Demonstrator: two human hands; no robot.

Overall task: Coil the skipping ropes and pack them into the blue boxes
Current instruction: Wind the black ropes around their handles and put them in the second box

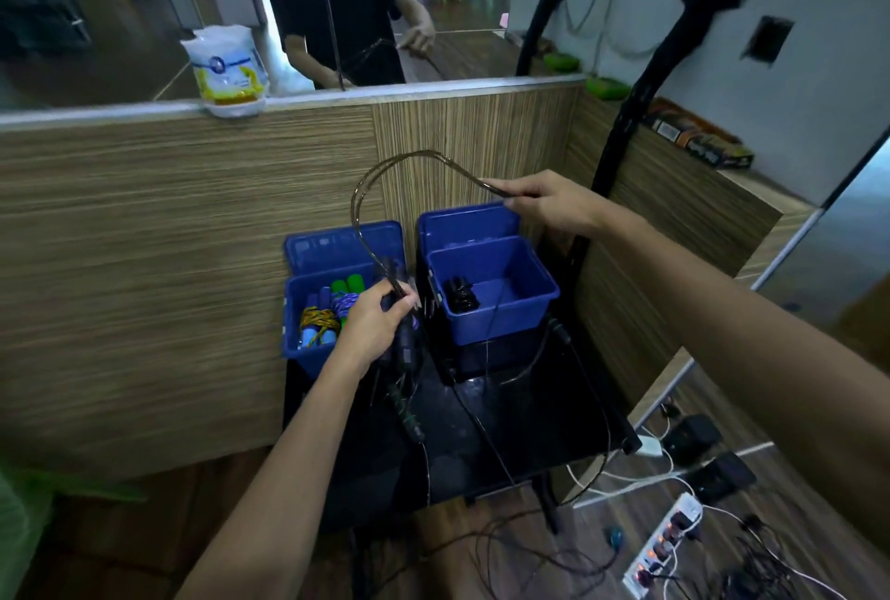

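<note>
While both hands work one dark rope (385,175):
Left box (308,349): holds coiled ropes.
Left hand (375,325): my fingers grip handles and rope loops.
Right box (496,315): one dark bundle inside.
Right hand (544,204): my fingers pinch the arching rope above it.

two blue boxes (344,310) (491,288), two hands (380,325) (544,202), one power strip (662,546)
</note>
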